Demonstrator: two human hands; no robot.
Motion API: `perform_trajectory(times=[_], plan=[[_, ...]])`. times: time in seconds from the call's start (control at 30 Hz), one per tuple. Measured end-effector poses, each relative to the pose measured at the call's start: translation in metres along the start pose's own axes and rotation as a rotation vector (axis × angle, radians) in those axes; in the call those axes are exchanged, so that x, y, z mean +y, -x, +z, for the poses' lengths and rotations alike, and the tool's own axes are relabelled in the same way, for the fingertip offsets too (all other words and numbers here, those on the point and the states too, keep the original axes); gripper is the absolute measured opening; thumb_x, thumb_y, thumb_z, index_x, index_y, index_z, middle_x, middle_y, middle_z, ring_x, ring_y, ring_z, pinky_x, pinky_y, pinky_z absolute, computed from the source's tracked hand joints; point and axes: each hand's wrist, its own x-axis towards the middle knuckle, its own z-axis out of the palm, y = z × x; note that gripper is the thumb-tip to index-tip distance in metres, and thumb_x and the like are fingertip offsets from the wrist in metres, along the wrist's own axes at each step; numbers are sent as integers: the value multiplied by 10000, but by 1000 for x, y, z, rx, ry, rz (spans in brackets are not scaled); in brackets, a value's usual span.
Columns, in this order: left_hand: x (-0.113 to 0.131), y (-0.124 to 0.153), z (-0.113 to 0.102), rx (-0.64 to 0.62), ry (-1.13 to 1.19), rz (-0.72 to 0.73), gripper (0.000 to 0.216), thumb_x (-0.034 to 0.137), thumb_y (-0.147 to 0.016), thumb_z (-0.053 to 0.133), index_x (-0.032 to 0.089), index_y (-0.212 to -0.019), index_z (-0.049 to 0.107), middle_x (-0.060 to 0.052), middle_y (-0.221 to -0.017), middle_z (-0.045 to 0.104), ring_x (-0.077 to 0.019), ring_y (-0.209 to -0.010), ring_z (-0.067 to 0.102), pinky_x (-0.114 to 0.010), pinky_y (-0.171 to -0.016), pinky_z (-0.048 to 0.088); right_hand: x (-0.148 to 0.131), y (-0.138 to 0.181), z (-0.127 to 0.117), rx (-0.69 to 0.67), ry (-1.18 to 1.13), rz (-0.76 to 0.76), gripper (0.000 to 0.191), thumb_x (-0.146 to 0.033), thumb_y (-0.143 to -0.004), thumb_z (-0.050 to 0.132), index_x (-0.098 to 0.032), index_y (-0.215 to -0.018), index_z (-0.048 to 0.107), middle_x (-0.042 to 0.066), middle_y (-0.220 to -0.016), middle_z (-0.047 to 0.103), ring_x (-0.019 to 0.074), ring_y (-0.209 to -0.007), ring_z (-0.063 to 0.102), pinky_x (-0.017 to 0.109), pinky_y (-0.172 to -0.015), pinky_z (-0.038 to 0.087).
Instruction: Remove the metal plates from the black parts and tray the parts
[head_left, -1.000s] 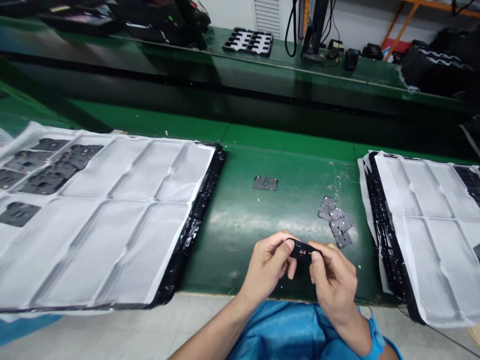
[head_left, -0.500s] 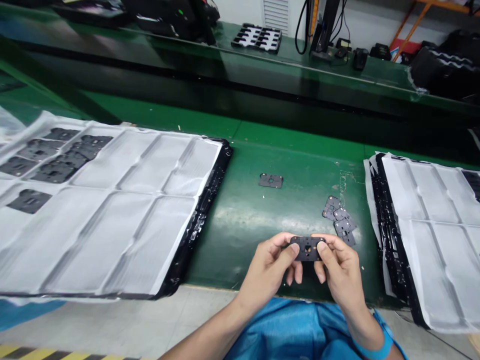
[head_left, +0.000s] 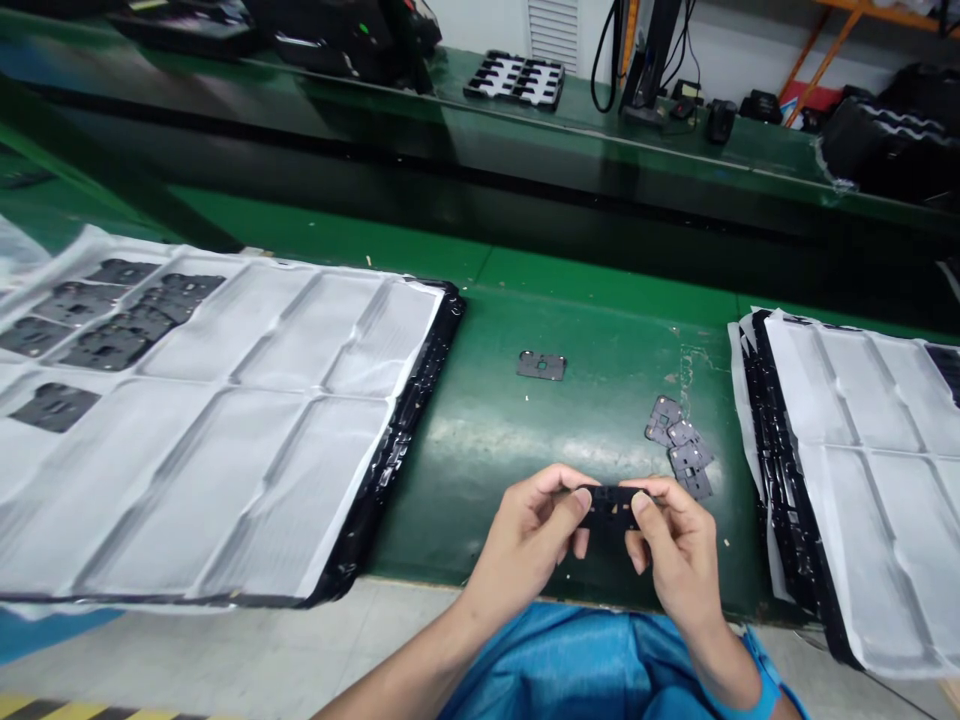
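Between my two hands is a small black rectangular plate point(head_left: 611, 508) with a square hole in its middle. My left hand point(head_left: 541, 525) pinches its left end, thumb on the near face. The right end is pinched by my right hand point(head_left: 671, 535) in the same way. Just beyond my right hand lie several dark plates point(head_left: 688, 458) of like kind, overlapping on the green table point(head_left: 480, 450). Farther off, a single black plate point(head_left: 541, 365) lies flat by itself.
On the left stands a black tray lined with white sheet point(head_left: 262, 330), several black plates point(head_left: 112, 340) in its far left pockets. A similar stack of lined trays point(head_left: 870, 480) is on the right. A raised green shelf point(head_left: 592, 120) runs along the back, bearing a black-and-white tray point(head_left: 516, 80).
The held plate has tilted, so its face looks narrower and darker now. Both hands keep their grip and have barely shifted. The loose plates lie as before.
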Motion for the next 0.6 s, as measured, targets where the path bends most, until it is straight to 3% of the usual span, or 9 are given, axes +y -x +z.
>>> perform_trajectory(times=[0.23,0.43,0.5,0.6], plan=[[-2,-10,-4,14,-49,22,212,353,-885,613,181,-767,652,54,-531,538,-104,-473,456,-234,-519,339,8,-3,3,15,-13,-6,419,-566,-982,640,-160,-913,718,-75,-492,460,77,-366,410,183,-380,296],[10,-11,-22,-52,-318,122,191,365,-888,658,185,-910,716,-24,-806,696,-179,-751,626,-274,-709,478,14,-9,3,-43,26,-8,360,-493,-1016,602,-155,-979,723,-89,-491,438,82,-384,411,192,-405,325],[21,-20,-36,-72,-422,158,192,370,-899,651,193,-920,721,-20,-787,695,-182,-744,631,-272,-692,479,16,-10,3,-93,70,-26,319,-427,-1030,585,-156,-1138,712,-49,-618,555,80,-422,441,202,-430,352],[41,-54,-64,-12,-571,203,167,344,-862,665,189,-890,718,-16,-734,691,-175,-686,631,-269,-655,474,17,-12,-1,-76,186,-115,407,-322,-1016,582,-196,-1404,585,58,-1032,691,67,-485,457,226,-473,404]])
